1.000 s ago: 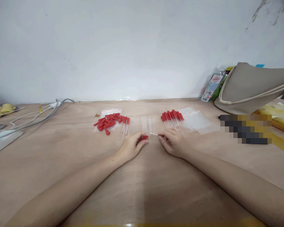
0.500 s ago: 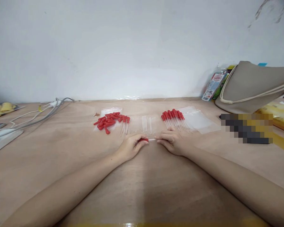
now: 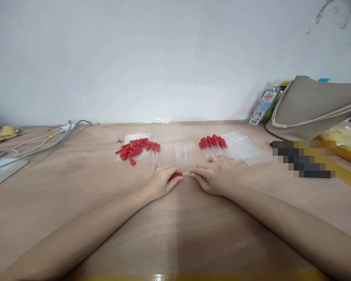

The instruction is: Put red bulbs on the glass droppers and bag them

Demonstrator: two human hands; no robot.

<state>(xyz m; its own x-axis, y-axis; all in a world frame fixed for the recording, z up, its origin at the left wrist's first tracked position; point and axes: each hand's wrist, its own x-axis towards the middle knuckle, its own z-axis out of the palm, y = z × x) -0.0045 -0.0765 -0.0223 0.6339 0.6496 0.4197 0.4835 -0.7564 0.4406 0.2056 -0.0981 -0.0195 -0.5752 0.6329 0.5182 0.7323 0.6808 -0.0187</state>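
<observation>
My left hand (image 3: 163, 181) pinches a red rubber dropper bulb (image 3: 176, 175) between thumb and fingers. From its open end a thin clear glass dropper tube (image 3: 186, 174) runs across to my right hand (image 3: 208, 176), whose fingers are closed on the tube's other end. Just beyond my hands lies a row of bare clear tubes (image 3: 171, 154). A few droppers with red bulbs (image 3: 154, 147) lie at that row's left end. Behind my left hand is a pile of loose red bulbs (image 3: 131, 150). Several bulb-topped droppers (image 3: 213, 142) lie side by side beyond my right hand.
Clear plastic bags (image 3: 250, 150) lie at the right and under the bulb pile. A grey-beige bag (image 3: 310, 105) and a labelled bottle (image 3: 263, 105) stand against the wall at right. Grey and white cables (image 3: 66, 136) cross the table's left side. A blurred dark object (image 3: 304, 160) lies at right.
More of the red bulb shows between my left fingers now. My right hand has shifted slightly left along the tube, closer to the bulb. The things on the table stay where they were.
</observation>
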